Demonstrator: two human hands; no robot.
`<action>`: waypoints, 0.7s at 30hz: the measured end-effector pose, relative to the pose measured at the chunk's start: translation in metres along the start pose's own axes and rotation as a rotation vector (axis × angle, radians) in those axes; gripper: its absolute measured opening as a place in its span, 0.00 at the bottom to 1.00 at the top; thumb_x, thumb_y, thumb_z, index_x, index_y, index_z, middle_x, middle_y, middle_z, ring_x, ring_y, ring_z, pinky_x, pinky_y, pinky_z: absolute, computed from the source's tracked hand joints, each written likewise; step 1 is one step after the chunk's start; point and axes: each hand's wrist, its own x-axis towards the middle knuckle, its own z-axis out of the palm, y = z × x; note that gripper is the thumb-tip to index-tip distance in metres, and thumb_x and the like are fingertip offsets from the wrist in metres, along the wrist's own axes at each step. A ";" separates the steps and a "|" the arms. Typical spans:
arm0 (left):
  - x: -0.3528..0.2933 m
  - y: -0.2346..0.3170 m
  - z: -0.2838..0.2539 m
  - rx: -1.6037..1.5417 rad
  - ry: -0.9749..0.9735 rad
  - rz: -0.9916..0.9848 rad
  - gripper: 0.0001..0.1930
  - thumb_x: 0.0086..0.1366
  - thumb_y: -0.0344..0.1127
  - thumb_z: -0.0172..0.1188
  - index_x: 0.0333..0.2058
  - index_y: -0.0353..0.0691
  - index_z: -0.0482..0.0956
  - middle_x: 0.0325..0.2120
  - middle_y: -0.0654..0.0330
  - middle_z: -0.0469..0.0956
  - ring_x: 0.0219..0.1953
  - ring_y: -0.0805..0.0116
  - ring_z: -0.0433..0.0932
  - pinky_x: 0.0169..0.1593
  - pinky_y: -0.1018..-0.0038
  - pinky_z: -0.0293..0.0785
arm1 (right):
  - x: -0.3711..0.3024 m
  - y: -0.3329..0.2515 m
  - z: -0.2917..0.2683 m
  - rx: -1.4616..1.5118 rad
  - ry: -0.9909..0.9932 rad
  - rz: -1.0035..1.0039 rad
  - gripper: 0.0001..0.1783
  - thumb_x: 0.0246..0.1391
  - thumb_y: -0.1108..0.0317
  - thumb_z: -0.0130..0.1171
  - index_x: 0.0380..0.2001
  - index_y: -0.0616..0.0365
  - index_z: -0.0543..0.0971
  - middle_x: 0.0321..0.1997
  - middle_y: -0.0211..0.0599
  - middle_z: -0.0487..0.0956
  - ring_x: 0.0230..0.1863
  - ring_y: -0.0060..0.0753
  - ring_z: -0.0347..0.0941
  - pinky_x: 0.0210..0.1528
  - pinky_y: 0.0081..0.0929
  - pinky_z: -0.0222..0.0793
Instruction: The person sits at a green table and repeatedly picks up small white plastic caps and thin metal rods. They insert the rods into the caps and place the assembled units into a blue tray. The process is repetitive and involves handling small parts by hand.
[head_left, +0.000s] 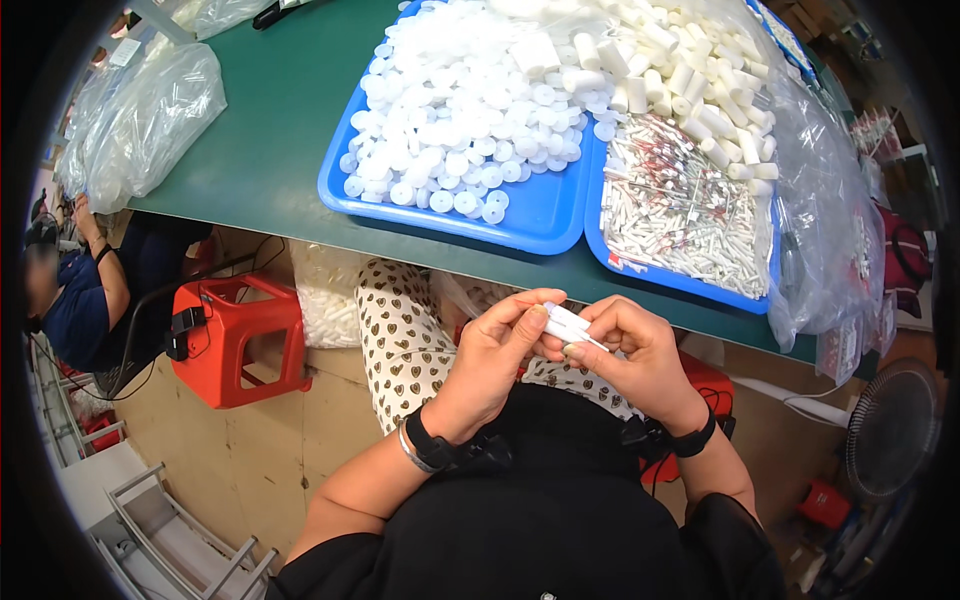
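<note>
Over my lap, just in front of the table edge, my left hand (500, 345) pinches a small white cylindrical part (566, 322) between thumb and fingers. My right hand (640, 360) is closed on the same part from the other side. A thin white tip slants down from it by the right thumb; whether this is a separate piece I cannot tell. Beyond the hands, a blue tray (545, 240) holds many translucent white discs (440, 140). To its right, another blue tray (690, 291) carries thin white sticks (680, 205), some with red, and thick off-white cylinders (700, 85).
Clear plastic bags (150, 125) lie at the table's far left, and plastic sheeting (815, 220) hangs at the right. A red stool (240, 340) stands on the floor at left, near a seated person (85, 310). A black fan (890, 430) is at right.
</note>
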 end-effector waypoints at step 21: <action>-0.001 0.001 0.003 0.112 -0.108 -0.037 0.16 0.69 0.32 0.58 0.53 0.33 0.71 0.42 0.52 0.79 0.35 0.72 0.80 0.38 0.79 0.78 | -0.013 -0.043 -0.069 -0.441 0.360 0.003 0.06 0.63 0.68 0.55 0.38 0.60 0.76 0.26 0.34 0.81 0.29 0.24 0.79 0.32 0.23 0.72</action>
